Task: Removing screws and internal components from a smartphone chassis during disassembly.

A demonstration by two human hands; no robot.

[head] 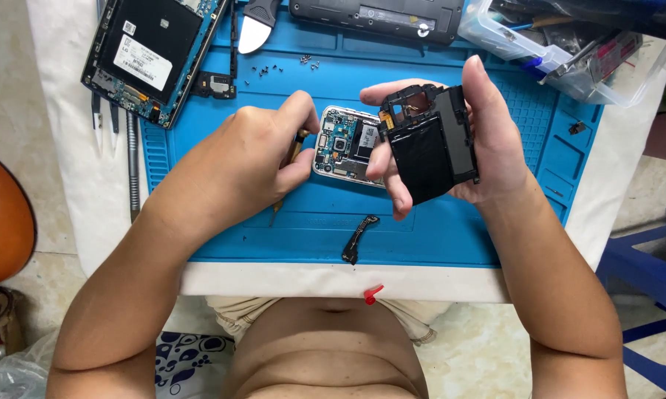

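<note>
Two hands work over the opened phone (345,145) at mat centre: the right hand (475,140) grips a lifted black inner cover (430,148) at 3 o'clock, the left hand (253,151) pinches a wooden-handled tool (296,150). Judged mid-teardown; further prying needs a gentle touch.

Blue work mat (466,236), loose screws (288,66), clear plastic box (569,52), orange stool (0,222)

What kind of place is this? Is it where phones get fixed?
Probably a small phone repair bench. An opened phone lies on a blue repair mat, loose tiny screws sit nearby, and the right hand holds a black inner phone frame.
</note>
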